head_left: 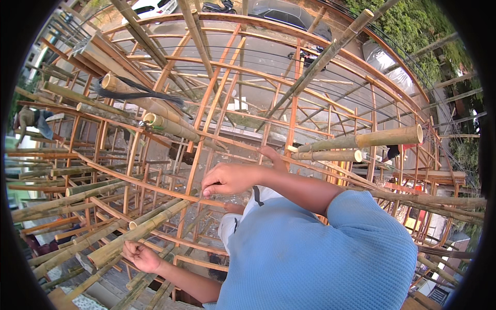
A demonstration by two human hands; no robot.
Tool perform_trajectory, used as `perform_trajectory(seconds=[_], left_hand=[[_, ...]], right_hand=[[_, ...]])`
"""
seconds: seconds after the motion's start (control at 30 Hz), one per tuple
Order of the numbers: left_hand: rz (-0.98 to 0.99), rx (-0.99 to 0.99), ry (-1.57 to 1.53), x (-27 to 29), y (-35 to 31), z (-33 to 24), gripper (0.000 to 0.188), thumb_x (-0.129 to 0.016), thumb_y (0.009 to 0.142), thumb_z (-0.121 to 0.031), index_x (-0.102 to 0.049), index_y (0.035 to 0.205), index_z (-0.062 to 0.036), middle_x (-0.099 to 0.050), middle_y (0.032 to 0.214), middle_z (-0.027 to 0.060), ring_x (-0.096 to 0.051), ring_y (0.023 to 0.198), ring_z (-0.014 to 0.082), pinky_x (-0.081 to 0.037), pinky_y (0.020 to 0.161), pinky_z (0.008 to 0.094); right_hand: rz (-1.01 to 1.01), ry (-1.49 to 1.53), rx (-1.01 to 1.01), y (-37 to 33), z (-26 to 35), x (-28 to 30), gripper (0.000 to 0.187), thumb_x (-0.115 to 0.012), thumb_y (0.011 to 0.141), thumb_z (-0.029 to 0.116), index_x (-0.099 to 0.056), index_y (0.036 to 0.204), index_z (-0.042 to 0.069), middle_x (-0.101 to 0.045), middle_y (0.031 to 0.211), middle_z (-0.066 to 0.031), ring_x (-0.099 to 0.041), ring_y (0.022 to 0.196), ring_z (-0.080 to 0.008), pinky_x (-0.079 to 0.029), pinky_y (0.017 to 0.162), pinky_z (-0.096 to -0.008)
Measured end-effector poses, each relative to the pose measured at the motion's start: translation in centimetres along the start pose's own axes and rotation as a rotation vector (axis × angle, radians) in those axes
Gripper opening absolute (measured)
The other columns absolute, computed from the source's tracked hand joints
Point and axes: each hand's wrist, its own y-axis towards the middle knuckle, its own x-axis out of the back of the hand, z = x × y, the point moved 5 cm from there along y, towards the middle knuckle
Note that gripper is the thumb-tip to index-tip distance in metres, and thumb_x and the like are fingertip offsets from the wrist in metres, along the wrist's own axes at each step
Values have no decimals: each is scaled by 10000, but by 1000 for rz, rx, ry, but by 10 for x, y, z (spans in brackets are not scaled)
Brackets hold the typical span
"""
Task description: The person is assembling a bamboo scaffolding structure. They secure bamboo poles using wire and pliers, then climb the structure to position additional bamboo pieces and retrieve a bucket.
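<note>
My right hand (227, 180) is in the middle, its fingers curled down and the thumb drawn in toward them beside a thin wooden batten (182, 195). Whatever it may pinch is too small or hidden to name. Lower left, my left hand (142, 257) is closed, with bent fingers close against the underside of a thick bamboo pole (137, 232). Whether these fingers hold anything is not visible. That pole slants from lower left up toward my right hand. My bare foot (235, 207) shows below the right wrist.
Bamboo poles and reddish wooden battens form an open lattice high above a street. A bundle of black strips (137, 92) hangs over a bamboo pole (170, 126) at upper left. Cut bamboo ends (413, 135) jut out at right. Another person (33, 121) is at far left. Cars (289, 18) stand below.
</note>
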Motion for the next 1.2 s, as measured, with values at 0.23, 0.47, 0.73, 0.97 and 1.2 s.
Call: perform_trajectory(seconds=[0.23,0.47,0.73,0.97,1.2], left_hand=[[-1140,305,972,133,-18,63,636,-479,1068,-488,-316,1539,-92,-562,1259,144,-522,1248,295,-432,1019,432],[413,361,1899,60,-85,217,540,-424,1096,-466,-430,1447,-56,-557,1180,128,-515,1140,232,-427,954,403],[723,765,1902,53,-100,262,482,-494,1104,-306,-503,719,-16,-452,638,-15,-406,604,107,-336,548,301],[391,772,2005,133,-57,157,433,-496,1103,-303,-479,764,-35,-384,655,-34,-350,608,88,-321,549,298],[-140,1049,1668,208,-98,43,328,-470,1114,-316,-479,859,-109,-399,681,-54,-388,580,66,-338,512,251]], right_hand=[[-341,-476,-124,-70,26,8,276,-575,1030,273,-662,933,31,-665,873,-146,-658,884,-373,-520,774,-480],[-368,-501,-317,-143,-7,-34,283,-605,1007,293,-666,919,31,-692,925,-163,-669,914,-396,-525,788,-499],[-252,-348,-467,-151,4,-29,370,-629,987,421,-701,971,59,-721,986,-158,-683,947,-389,-522,833,-502],[-1322,-680,-501,-307,5,93,429,-632,991,428,-667,1233,75,-663,1213,-163,-596,1159,-362,-464,987,-480],[-2289,-1771,-1077,-594,189,186,674,-695,930,530,-610,1339,0,-572,1392,-232,-488,1333,-372,-387,1110,-523]])
